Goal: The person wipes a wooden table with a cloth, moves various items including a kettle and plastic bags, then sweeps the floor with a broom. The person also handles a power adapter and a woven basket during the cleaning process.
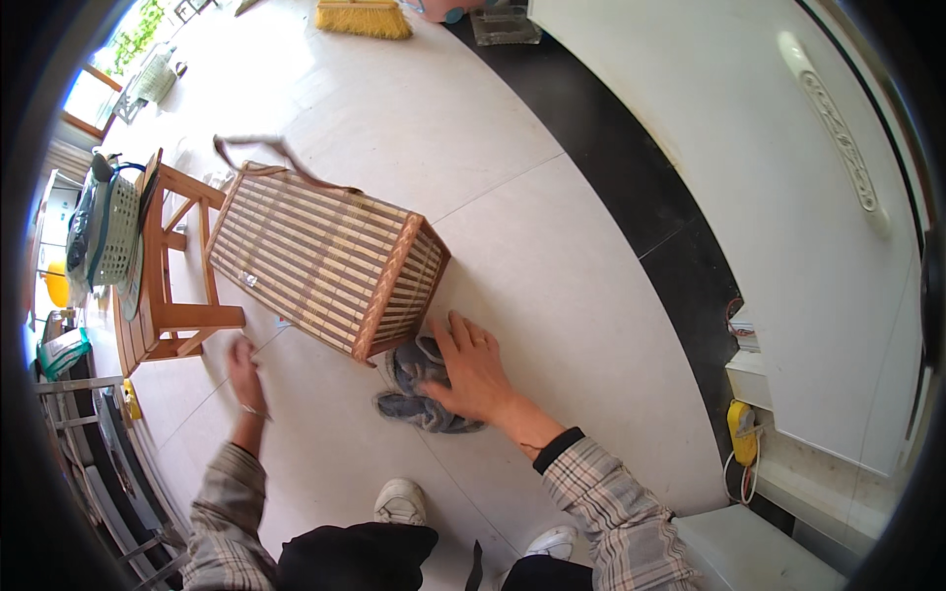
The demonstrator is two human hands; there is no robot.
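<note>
A woven bamboo basket (318, 247) with a brown strap handle (284, 151) lies tipped over, or hangs tilted, in front of me; whether it touches the floor I cannot tell. My right hand (473, 366), fingers spread, is just below the basket's near corner and over a pair of grey fuzzy slippers (421, 414). Nothing shows in that hand. My left hand (244, 366), blurred, is to the left of the basket, near the leg of a wooden chair (199, 316). No object is visible in it, and its fingers are unclear.
On the wooden chair stands a pale plastic basket (114, 221) with dark contents. A metal rack (81, 384) is at the lower left. A yellow broom (362, 18) lies at the top. A white appliance door (739, 148) and a yellow power strip (741, 432) are on the right.
</note>
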